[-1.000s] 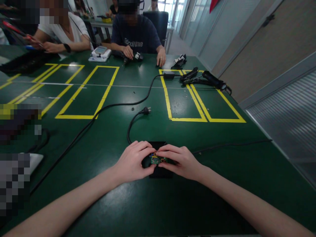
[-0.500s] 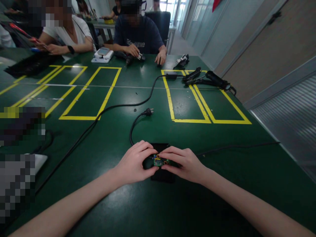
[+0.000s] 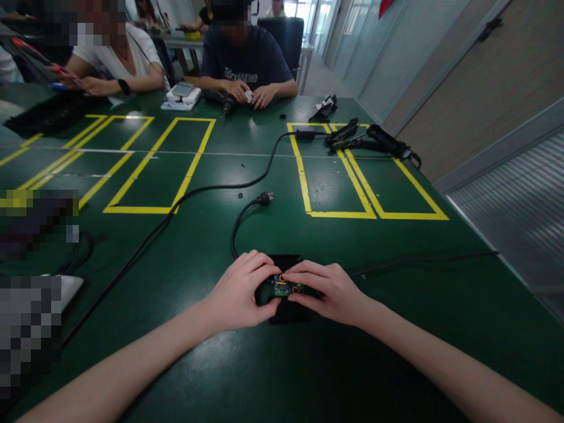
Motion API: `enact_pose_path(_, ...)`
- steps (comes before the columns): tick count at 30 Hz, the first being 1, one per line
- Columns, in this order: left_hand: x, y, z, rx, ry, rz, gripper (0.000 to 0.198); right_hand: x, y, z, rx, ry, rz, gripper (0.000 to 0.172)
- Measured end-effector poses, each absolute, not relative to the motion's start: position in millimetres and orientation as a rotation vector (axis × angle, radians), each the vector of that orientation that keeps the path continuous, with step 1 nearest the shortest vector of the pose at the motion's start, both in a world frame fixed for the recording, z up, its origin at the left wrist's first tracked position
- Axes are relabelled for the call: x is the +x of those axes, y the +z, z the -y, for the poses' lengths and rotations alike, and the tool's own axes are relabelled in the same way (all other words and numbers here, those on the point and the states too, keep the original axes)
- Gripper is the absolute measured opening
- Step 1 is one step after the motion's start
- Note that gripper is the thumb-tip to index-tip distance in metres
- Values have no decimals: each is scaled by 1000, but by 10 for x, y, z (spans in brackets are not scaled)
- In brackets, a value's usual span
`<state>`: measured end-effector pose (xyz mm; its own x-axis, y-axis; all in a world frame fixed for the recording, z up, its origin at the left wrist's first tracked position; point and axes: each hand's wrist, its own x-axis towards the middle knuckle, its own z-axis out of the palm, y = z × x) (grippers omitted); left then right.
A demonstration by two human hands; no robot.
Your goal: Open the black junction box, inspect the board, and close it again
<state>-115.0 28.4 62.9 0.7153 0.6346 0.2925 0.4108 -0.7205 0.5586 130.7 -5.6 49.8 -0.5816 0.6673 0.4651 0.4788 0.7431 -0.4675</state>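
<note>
Left hand [image 3: 240, 292], right hand [image 3: 329, 292] pinch circuit board [image 3: 284, 288], crosswise.

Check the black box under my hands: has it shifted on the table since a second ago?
No. The black box lies in the same spot relative to the plug on the table.

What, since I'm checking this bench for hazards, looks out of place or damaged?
The black box between the left hand and right hand lies open, green circuit board exposed; its cord's plug lies loose on the table.
</note>
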Motion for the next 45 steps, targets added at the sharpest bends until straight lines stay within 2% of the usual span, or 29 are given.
enact_pose_path(10, -1163, 630, -319, 2444, 631, -785, 39, 1308, 502, 49, -838, 292, 2337, 25)
enact_pose_path(21, -1143, 630, -307, 2479, 646, -809, 30, 1319, 494, 59, -845, 318, 2356, 27)
enact_pose_path(32, -1147, 645, -313, 2471, 621, -821, 26, 1312, 587, 60, -882, 367, 2417, 18)
enact_pose_path(45, -1179, 637, -436, 2461, 665, -868, 28, 1340, 650, 27, -1081, 196, 2510, 37)
